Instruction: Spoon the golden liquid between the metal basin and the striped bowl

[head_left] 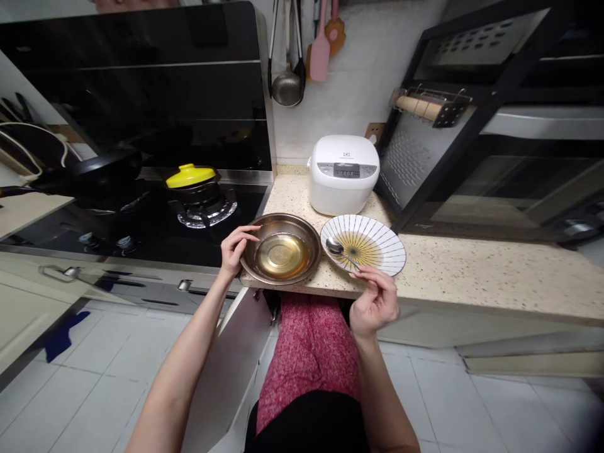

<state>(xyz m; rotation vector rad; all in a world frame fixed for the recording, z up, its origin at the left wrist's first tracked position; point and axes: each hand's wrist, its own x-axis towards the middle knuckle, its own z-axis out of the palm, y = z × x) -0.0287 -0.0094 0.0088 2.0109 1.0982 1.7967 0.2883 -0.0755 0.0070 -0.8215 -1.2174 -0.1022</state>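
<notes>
A wide metal bowl [311, 246] with amber liquid in it stands at the counter's front edge. My left hand [234, 249] is at its left rim, with fingers reaching over the edge and the rim held in the grip. To the bowl's right is a white plate [391, 242] with dark radiating lines and a shallow yellowish liquid in the middle. Pinched by its handle in my right hand [375, 302] is a metal spoon [335, 246]. The spoon's head is over the left part of the plate; I cannot tell whether it touches the liquid.
Behind the plate sits a white rice cooker [344, 176]. A gas stove [155, 233] on the left carries a yellow-lidded pot [190, 177] and a dark wok [101, 176]. A black rack [453, 157] rises at right. Below the bowl, a cabinet door [236, 352] hangs open near my legs.
</notes>
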